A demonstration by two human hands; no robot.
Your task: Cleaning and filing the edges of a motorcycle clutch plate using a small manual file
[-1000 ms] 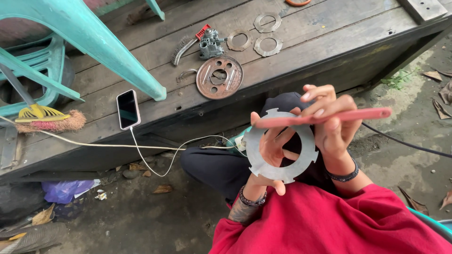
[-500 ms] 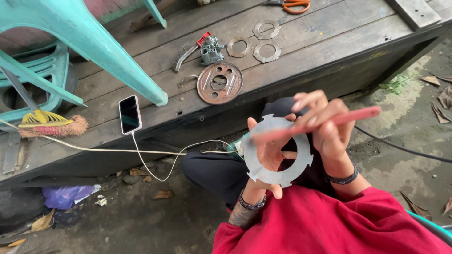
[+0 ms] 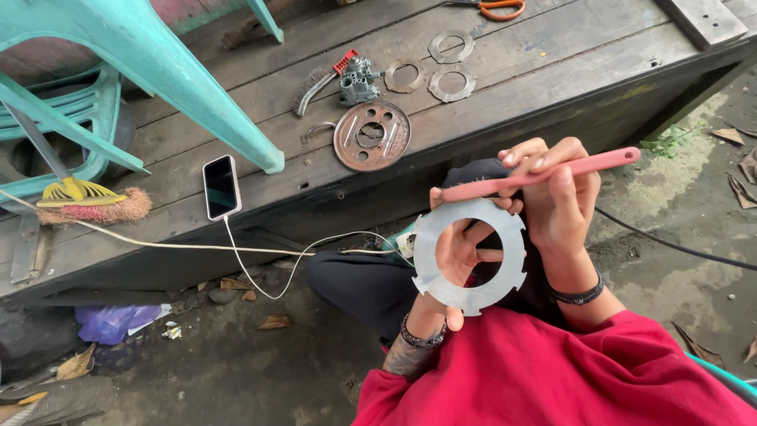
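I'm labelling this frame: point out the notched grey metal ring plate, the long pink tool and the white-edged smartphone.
notched grey metal ring plate [image 3: 441, 290], head view, lower left band.
long pink tool [image 3: 607, 161], head view, shaft near right end.
white-edged smartphone [image 3: 221, 186], head view, middle of dark screen.

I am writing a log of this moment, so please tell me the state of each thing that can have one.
Left hand: holds the notched metal ring upright.
Right hand: grip closed on the pink-handled tool, laid across the ring's top edge.
Phone: screen dark, white cable plugged in.
Rusty round plate: lying flat on the wooden platform.
Three thin rings: lying flat, apart.
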